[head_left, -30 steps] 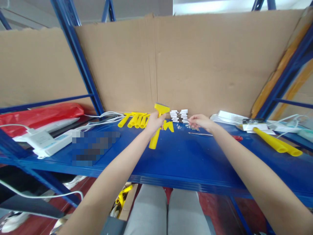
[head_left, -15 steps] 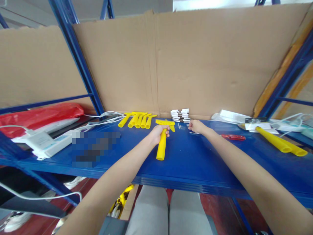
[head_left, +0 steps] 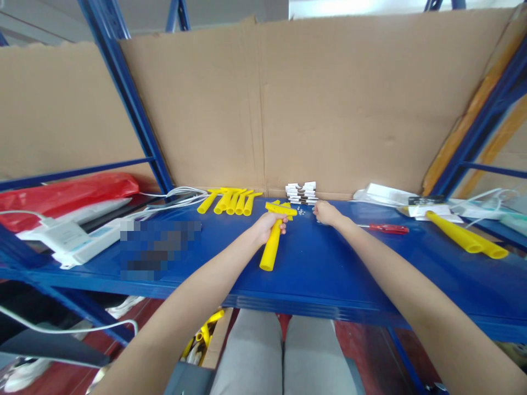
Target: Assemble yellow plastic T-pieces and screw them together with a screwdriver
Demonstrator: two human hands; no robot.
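My left hand [head_left: 272,226] is wrapped round the neck of a yellow T-shaped plastic handle [head_left: 269,252], its hollow round end pointing toward me and its crosspiece at the far end. Just behind the crosspiece lies another small yellow piece [head_left: 289,205], partly covered. My right hand [head_left: 325,213] is closed low over the shelf, its fingertips turned away; what they hold, if anything, is hidden. Small shiny parts [head_left: 302,210] are scattered between my two hands. Behind them stands a stack of white pieces with dark middles [head_left: 301,192].
Several yellow T-shaped handles [head_left: 230,202] lie in a row at the back left. A red-handled screwdriver [head_left: 387,228] is right of my right hand, with two yellow tubes [head_left: 465,236] farther right. A white power strip [head_left: 93,241] and cables sit left. Cardboard [head_left: 329,109] walls the back.
The yellow handle has tilted slightly in my left hand, its crosspiece shifting right. My right hand has turned and closed more, and the thin metal piece beside it is now out of sight.
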